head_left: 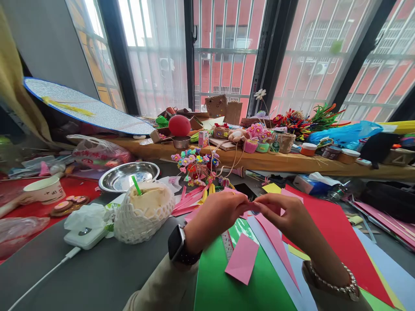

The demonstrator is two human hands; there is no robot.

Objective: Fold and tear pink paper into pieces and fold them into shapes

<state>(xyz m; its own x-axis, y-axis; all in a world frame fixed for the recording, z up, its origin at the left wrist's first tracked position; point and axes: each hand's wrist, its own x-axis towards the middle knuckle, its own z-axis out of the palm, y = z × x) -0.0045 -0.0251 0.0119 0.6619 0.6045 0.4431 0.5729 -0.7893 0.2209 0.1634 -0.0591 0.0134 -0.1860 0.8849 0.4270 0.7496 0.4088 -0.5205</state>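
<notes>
Head view shows two hands (217, 218) (293, 214), one ruler (227, 245), one pink rectangle (242, 260)

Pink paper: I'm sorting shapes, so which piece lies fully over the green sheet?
The short four-sided pink piece lies over the green sheet; the long tapering piece lies over pale blue paper.

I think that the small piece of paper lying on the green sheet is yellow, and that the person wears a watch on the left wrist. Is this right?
Not quite: the small piece of paper lying on the green sheet is pink, not yellow, as the head view shows. The watch is indeed on the left wrist.
</notes>
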